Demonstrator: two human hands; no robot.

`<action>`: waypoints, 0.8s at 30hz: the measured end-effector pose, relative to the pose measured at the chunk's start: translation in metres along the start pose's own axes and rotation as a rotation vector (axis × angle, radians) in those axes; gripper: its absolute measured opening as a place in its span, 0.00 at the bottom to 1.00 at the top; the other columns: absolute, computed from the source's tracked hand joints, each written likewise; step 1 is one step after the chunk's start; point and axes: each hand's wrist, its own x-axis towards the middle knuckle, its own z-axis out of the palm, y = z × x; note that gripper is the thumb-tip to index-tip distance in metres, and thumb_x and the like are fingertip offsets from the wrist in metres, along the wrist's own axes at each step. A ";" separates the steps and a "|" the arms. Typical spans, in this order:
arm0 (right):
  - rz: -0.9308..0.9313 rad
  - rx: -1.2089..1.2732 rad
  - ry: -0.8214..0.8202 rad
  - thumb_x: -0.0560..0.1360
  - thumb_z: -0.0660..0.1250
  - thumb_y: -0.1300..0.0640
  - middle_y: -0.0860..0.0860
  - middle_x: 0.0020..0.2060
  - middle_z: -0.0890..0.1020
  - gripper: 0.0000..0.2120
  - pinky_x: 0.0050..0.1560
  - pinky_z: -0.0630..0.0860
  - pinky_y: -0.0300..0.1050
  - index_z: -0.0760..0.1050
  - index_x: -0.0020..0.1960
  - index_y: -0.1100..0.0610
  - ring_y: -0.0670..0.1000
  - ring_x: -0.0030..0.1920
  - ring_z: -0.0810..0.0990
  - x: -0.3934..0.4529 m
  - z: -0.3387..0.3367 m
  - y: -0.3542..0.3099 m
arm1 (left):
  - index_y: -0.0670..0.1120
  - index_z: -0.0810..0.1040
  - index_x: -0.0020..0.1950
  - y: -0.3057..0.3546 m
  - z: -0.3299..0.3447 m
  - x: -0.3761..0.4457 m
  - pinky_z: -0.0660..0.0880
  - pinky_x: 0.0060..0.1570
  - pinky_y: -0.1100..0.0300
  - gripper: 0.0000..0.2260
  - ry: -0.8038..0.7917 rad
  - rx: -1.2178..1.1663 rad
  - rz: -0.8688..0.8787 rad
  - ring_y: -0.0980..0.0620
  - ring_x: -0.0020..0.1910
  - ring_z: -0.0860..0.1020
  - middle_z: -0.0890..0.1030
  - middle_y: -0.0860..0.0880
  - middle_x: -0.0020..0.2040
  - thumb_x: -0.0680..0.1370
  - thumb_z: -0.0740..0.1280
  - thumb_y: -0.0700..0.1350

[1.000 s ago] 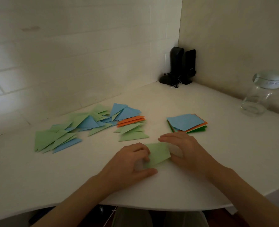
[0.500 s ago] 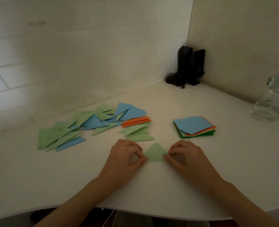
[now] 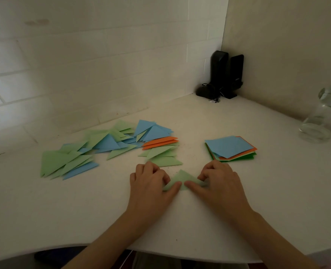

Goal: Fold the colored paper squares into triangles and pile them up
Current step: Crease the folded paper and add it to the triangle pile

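Head view: a light-green triangle (image 3: 182,179) is lying flat on the white table (image 3: 277,191) between both hands, its long folded edge running left to right nearest the person. The left hand (image 3: 151,183) and right hand (image 3: 219,183) are each pressing a thumb onto that edge, fingers curled; in the dim light, seemingly equally near.

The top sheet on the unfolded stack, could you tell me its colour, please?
Light blue top sheet, head view.

Two hands (image 3: 151,183), one jar (image 3: 323,119), two speakers (image 3: 226,74).
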 end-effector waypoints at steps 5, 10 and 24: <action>0.052 0.093 -0.038 0.64 0.70 0.36 0.43 0.40 0.72 0.17 0.48 0.72 0.47 0.72 0.34 0.48 0.45 0.46 0.71 0.004 -0.005 0.006 | 0.57 0.74 0.40 -0.003 -0.010 -0.001 0.53 0.49 0.63 0.11 -0.084 -0.064 -0.067 0.58 0.54 0.62 0.67 0.58 0.50 0.72 0.65 0.63; 0.032 0.197 -0.066 0.66 0.74 0.44 0.44 0.39 0.73 0.13 0.48 0.71 0.45 0.72 0.35 0.49 0.46 0.45 0.72 0.004 -0.010 0.008 | 0.58 0.75 0.39 -0.008 -0.016 -0.003 0.56 0.52 0.61 0.10 -0.114 -0.072 -0.104 0.58 0.56 0.61 0.67 0.58 0.51 0.72 0.66 0.62; 0.026 0.303 -0.111 0.69 0.74 0.54 0.47 0.42 0.76 0.08 0.42 0.64 0.31 0.75 0.39 0.51 0.45 0.44 0.72 0.001 -0.017 0.009 | 0.50 0.69 0.57 0.018 -0.027 -0.015 0.66 0.47 0.64 0.10 -0.098 -0.163 0.066 0.54 0.51 0.69 0.70 0.53 0.53 0.77 0.64 0.43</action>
